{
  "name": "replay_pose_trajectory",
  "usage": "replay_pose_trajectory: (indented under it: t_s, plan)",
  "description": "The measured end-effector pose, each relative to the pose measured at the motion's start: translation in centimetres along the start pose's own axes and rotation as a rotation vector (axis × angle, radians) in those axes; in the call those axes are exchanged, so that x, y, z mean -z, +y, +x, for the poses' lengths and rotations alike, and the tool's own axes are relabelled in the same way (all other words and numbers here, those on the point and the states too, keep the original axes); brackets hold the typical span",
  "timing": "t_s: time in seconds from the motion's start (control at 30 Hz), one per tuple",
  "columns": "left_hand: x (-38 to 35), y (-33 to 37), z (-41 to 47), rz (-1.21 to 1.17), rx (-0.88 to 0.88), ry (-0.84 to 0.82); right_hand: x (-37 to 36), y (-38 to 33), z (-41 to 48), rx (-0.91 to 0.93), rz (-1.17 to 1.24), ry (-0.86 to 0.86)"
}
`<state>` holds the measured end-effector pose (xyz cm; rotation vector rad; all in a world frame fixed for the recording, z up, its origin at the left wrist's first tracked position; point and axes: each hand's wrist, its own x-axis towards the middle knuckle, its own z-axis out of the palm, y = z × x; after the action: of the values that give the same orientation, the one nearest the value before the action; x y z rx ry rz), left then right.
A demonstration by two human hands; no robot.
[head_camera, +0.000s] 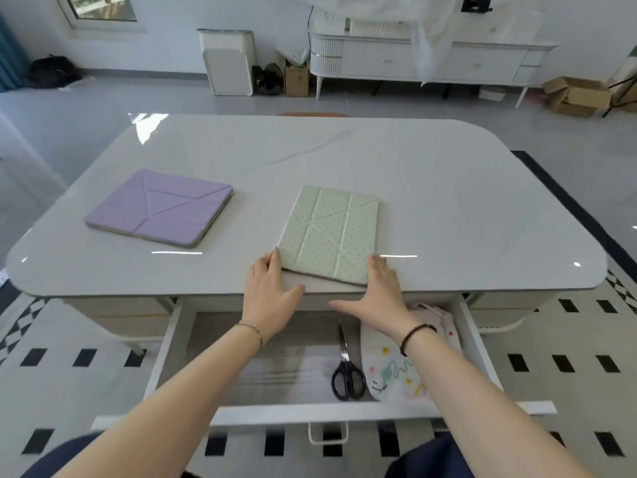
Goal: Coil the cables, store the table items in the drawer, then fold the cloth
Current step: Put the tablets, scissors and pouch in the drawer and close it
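A green dotted tablet case (331, 232) lies near the front edge of the white table (448, 208). My left hand (270, 291) touches its near left corner with straight fingers, thumb spread along the table edge. My right hand (375, 294) touches its near right corner the same way. A purple tablet case (160, 207) lies flat further left on the table. Below my hands the drawer (165, 346) stands pulled out. Inside it lie black scissors (346, 370) and a white patterned cloth pouch (393, 374).
A white sideboard (396, 60) stands by the far wall, with a white bin (229, 62) and cardboard boxes (575, 96) on the floor. A black-and-white patterned rug (568, 360) lies under the table. The drawer's left half shows bare bottom.
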<state>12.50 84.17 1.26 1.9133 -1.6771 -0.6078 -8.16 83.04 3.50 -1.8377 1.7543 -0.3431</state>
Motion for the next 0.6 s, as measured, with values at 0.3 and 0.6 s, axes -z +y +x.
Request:
replay_pose_trajectory:
  t_s: [0.3, 0.6]
  plan:
    - [2.6, -0.5, -9.2, -0.330, 0.135, -0.048, -2.0, -0.6, -7.4, -0.029, 0.271, -0.111]
    - [4.9, -1.5, -6.3, -0.949, 0.604, -0.413, -5.1, -4.0, -7.0, -0.630, 1.728, -0.051]
